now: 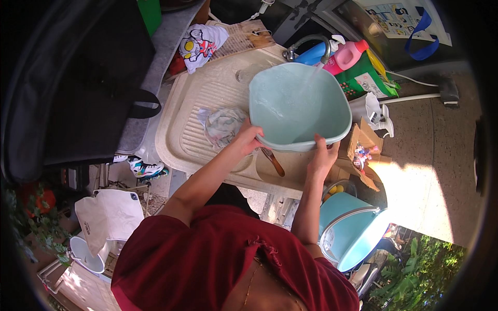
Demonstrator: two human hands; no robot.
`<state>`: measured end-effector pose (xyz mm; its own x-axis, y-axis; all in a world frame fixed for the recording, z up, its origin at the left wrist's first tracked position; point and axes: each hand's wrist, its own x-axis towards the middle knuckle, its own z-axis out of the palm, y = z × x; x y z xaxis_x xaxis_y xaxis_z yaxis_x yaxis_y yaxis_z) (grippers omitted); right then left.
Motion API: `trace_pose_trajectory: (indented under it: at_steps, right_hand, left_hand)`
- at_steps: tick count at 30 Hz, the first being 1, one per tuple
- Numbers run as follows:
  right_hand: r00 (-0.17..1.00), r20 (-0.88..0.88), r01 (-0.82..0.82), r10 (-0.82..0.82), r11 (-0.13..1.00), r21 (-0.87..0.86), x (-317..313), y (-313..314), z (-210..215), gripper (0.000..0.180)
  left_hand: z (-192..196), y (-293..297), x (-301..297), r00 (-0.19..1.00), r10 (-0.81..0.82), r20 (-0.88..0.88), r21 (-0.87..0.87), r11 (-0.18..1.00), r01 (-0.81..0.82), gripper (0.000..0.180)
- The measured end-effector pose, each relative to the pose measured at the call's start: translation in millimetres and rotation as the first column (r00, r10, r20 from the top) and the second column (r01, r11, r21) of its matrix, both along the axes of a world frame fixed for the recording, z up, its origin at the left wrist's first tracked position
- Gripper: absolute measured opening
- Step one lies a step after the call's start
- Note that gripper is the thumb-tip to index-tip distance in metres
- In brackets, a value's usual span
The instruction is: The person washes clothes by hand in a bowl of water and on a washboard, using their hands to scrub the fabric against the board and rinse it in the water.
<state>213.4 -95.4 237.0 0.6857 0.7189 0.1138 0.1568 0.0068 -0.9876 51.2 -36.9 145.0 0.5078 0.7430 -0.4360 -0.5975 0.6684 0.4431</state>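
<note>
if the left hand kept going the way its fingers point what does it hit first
The left hand already grips the near rim of the pale green plastic basin, fingers pointing up and right, so it would press straight into the basin wall. Depth beyond that is unclear.

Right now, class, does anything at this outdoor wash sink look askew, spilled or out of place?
The pale green basin is tipped up under the tap, gripped at its near rim by the left hand and right hand, not sitting flat. A wet cloth lies crumpled on the ribbed board.
</note>
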Motion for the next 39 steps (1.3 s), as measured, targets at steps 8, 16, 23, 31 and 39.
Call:
trace_pose_trajectory:
  at_steps: [8, 16, 23, 31, 39]
  right_hand:
    - [0.986, 0.166, 0.021, -0.015, 0.999, -0.035, -0.5, 3.9, 11.3, 0.048]
    - [0.994, 0.092, 0.062, -0.058, 0.998, -0.032, 10.2, -7.2, 3.9, 0.056]
    - [0.937, 0.346, 0.078, -0.045, 0.993, -0.084, -2.2, -5.8, 3.2, 0.065]
    - [0.991, -0.053, 0.119, -0.125, 0.987, -0.107, -0.8, -29.4, -22.8, 0.047]
    - [0.788, -0.611, 0.071, -0.079, 0.997, -0.038, 1.4, -37.3, -88.2, 0.043]
  left_hand:
    - [-26.0, -13.7, 14.3, 0.985, -0.069, 0.157, -0.083, 0.993, 0.083, 0.07]
    - [-11.0, -29.5, 23.8, 0.994, -0.001, 0.112, -0.08, 0.997, 0.01, 0.057]
    - [-24.1, -21.4, 15.3, 0.981, -0.049, 0.188, -0.103, 0.992, 0.07, 0.06]
    - [-44.2, 0.0, 10.9, 0.978, 0.039, -0.206, 0.083, 0.996, -0.022, 0.062]
    - [-21.1, 19.4, -8.9, 0.861, 0.001, -0.508, 0.178, 0.978, 0.104, 0.062]
